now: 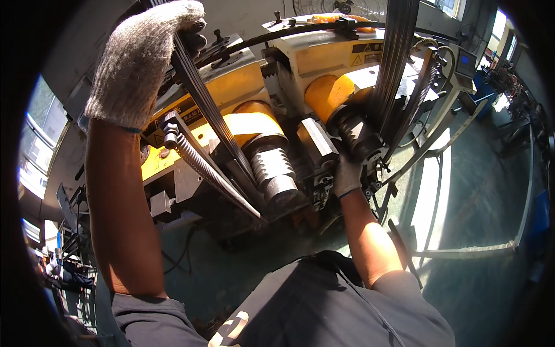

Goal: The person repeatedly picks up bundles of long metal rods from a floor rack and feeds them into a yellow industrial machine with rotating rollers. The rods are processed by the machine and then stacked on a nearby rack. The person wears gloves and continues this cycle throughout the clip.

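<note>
My left hand point(144, 63), in a light knitted glove with dark fingertips, is raised at the upper left. Its fingers curl around a long dark ribbed belt point(208, 110), which slants down to a silver grooved roller point(273, 168). My right hand point(348, 175), also gloved, reaches under a second grooved roller point(355, 136), beside a metal block point(317, 141). Shadow and machine parts hide its fingers. Another wide ribbed dark belt point(395, 63) rises from the second roller. Behind each roller sits a yellow cylinder point(329, 95).
A ridged flexible hose point(208, 168) runs beside the left belt. A black cable point(289, 33) crosses the machine's top. To the right stand a control box point(466, 62) and a metal floor frame point(471, 253). A fan point(345, 7) is behind.
</note>
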Tool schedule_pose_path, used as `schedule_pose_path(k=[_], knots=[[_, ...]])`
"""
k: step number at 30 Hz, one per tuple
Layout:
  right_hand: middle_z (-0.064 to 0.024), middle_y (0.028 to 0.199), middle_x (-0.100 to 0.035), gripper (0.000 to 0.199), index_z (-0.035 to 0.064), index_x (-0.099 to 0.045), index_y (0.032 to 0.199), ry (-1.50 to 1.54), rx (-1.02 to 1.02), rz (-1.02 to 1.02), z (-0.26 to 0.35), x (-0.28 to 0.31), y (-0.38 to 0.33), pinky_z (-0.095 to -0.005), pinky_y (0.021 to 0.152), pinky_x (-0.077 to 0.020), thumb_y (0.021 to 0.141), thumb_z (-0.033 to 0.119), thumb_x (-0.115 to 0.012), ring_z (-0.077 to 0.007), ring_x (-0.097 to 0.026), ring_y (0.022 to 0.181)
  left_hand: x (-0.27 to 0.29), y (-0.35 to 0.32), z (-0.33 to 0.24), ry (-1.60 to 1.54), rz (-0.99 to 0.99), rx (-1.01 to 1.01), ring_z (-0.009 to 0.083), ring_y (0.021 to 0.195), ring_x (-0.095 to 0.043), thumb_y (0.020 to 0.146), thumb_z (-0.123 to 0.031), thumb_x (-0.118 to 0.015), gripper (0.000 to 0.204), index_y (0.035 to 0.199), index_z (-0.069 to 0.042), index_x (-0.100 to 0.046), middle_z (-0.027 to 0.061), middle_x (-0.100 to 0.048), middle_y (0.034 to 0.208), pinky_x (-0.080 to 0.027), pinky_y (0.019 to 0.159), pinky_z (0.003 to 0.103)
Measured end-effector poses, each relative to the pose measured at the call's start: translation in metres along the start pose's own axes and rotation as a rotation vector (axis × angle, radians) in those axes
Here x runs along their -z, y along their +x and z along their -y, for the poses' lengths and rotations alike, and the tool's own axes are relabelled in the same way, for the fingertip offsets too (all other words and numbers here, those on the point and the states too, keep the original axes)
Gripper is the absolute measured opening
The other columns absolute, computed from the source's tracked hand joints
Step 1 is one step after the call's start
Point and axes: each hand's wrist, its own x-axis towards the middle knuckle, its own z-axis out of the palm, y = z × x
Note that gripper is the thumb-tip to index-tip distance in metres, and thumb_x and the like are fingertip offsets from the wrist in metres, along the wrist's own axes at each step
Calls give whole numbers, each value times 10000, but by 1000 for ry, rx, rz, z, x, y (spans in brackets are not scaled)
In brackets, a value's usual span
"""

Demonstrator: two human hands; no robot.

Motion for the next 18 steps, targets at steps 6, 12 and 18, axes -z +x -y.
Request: schedule_pose_path(k=[6, 12, 18], knots=[[-100, 1091, -764, 324, -23, -734, 1240, -34, -179, 2, -23, 16, 2, -328, 738, -615, 934, 69, -681, -182, -750, 918, -13, -28, -14, 247, 82, 11, 212, 998, -820, 1117, -137, -606, 260, 1269, -69, -805, 112, -833, 1096, -648, 894, 327], [-115, 886, -786, 226, -2, -755, 988, 0, -172, 35, -11, 4, -8, -328, 692, -593, 977, 142, -581, -216, -755, 756, 4, -40, 7, -183, 212, 99, 216, 1060, -823, 1119, -209, -627, 312, 1316, -40, -800, 130, -840, 1176, -637, 964, 335], [-123, 878, -792, 234, -18, -775, 927, 27, -212, 46, -1, 1, -10, -324, 701, -589, 961, 102, -577, -205, -757, 756, 7, -46, -2, -240, 169, 280, 214, 1104, -809, 1109, -257, -651, 336, 1288, -22, -810, 131, -840, 1181, -616, 1013, 349]])
